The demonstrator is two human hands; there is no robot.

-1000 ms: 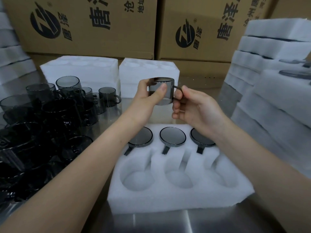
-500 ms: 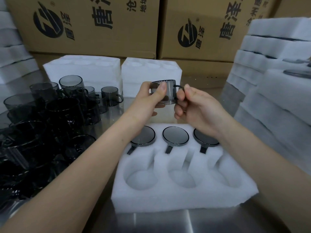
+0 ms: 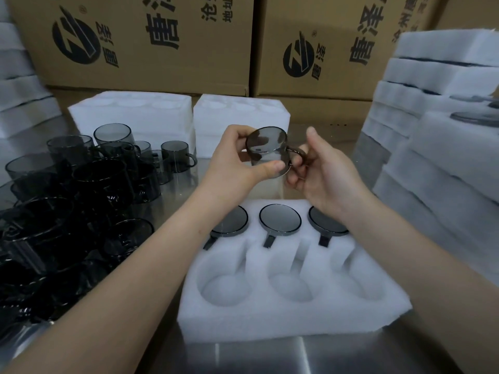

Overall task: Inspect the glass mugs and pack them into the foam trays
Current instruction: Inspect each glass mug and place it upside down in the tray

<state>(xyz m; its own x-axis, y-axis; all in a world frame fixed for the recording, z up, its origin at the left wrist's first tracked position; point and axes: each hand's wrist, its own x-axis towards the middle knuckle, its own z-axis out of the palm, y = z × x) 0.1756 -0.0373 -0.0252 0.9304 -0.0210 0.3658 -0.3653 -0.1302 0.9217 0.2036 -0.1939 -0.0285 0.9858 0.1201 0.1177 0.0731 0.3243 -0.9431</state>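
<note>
Over the tray's (image 3: 283,322) far edge, I hold the mug (image 3: 266,149) in the air, tipped on its side. My left hand (image 3: 235,163) has its thumb and fingers curled round the body, and my right hand (image 3: 321,171) pinches the handle. The far row holds three mugs (image 3: 280,221); the three near pockets are empty. Risk: smooth glass turning between two light grips slips and lands on the packed mugs, chipping them. A handle off its slot would jam in the foam.

Foam tray (image 3: 283,317) at 6 o'clock, three mugs (image 3: 280,221) in its far row; loose mugs (image 3: 89,190) at 9, foam stacks (image 3: 437,147) at 3, cartons (image 3: 151,44) at 12.
</note>
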